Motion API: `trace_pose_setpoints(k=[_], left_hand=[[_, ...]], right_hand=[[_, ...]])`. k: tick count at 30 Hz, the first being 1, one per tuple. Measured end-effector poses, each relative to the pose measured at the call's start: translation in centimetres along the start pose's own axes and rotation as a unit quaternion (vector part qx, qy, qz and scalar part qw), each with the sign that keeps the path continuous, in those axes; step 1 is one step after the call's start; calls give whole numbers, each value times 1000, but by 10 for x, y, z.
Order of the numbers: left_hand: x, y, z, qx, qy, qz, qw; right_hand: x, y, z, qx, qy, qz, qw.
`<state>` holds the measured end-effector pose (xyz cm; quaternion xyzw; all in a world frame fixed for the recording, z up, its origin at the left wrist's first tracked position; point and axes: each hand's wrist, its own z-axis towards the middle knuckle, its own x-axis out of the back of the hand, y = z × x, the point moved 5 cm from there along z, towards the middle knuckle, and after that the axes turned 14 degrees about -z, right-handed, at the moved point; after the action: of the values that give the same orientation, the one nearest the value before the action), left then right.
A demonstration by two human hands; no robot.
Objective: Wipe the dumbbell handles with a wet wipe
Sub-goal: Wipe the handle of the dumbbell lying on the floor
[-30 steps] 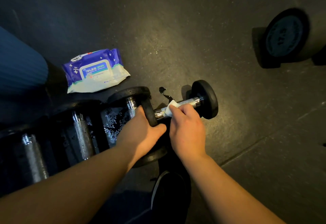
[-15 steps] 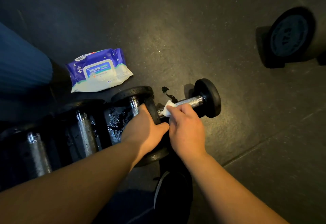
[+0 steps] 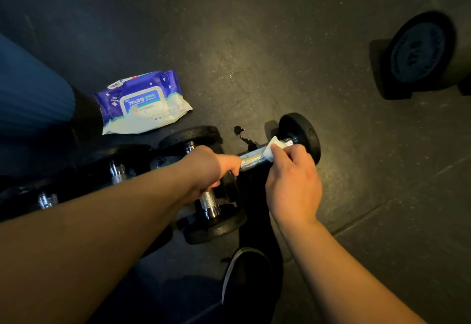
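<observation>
The dumbbell (image 3: 267,155) being cleaned lies on the dark rubber floor (image 3: 254,56), its chrome handle (image 3: 251,160) running between two black end weights. The left hand (image 3: 206,170) grips the near end of that handle beside the near weight, fingers curled round it, probably to stop the bar rolling while it is rubbed. The right hand (image 3: 293,183) pinches a folded white wet wipe (image 3: 274,146) against the far end of the handle, just beside the far end weight (image 3: 302,136), fingers bent over the wipe so it wraps the bar. The bare stretch of handle between the hands looks knurled and shines brightly; whether it is wet I cannot tell.

Beyond the dumbbell, to its left, the purple and white wipes pack (image 3: 144,102) lies flat on the floor, within reach for a fresh sheet. More dumbbells (image 3: 117,170) sit in a row left of the one in hand, one of them crossing under the left hand, presumably awaiting or done. A weight plate (image 3: 420,51) stands well apart to the right.
</observation>
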<state>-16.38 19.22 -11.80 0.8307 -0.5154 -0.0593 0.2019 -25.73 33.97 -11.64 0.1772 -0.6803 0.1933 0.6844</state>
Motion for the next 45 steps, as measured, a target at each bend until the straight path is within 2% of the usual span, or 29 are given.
trace_pose_setpoints(k=[5, 8, 10, 15, 18, 20, 24, 26, 30, 35, 37, 41, 45], left_hand=[[5, -3, 1, -5, -9, 3, 1000], [7, -9, 2, -58, 28, -49, 997], [6, -16, 0, -103, 59, -62, 991], [-6, -28, -8, -150, 84, 17, 985], [-8, -28, -12, -149, 116, 102, 977], [-10, -27, -15, -150, 120, 118, 974], [-10, -28, -17, -149, 130, 139, 970], [-10, -28, -16, -149, 124, 121, 974], [-9, -25, -18, -135, 123, 108, 977], [-9, -22, -16, -126, 116, 106, 980], [-9, -22, -15, -118, 108, 99, 982], [-9, -20, -10, -105, 98, 17, 989], [-8, -11, -9, -57, 74, -49, 994]], right_hand=[[-2, 2, -6, -5, 12, 24, 1000], [2, 5, -1, -28, 39, 42, 998], [-2, 0, 1, -18, 25, 30, 999], [-10, -19, -9, 21, -7, 56, 998], [-10, -30, -18, 72, -9, 83, 994], [-8, -30, -19, 84, -4, 99, 992], [2, -6, -8, 19, 53, 137, 989], [5, 7, -1, -24, 71, 114, 991], [-5, -1, -6, -9, 38, 58, 998], [-15, -33, -24, 85, -28, 139, 986], [-10, -34, -25, 88, -35, 167, 981], [10, -13, -16, 34, 34, 190, 980], [24, 15, -3, -25, 99, 140, 985]])
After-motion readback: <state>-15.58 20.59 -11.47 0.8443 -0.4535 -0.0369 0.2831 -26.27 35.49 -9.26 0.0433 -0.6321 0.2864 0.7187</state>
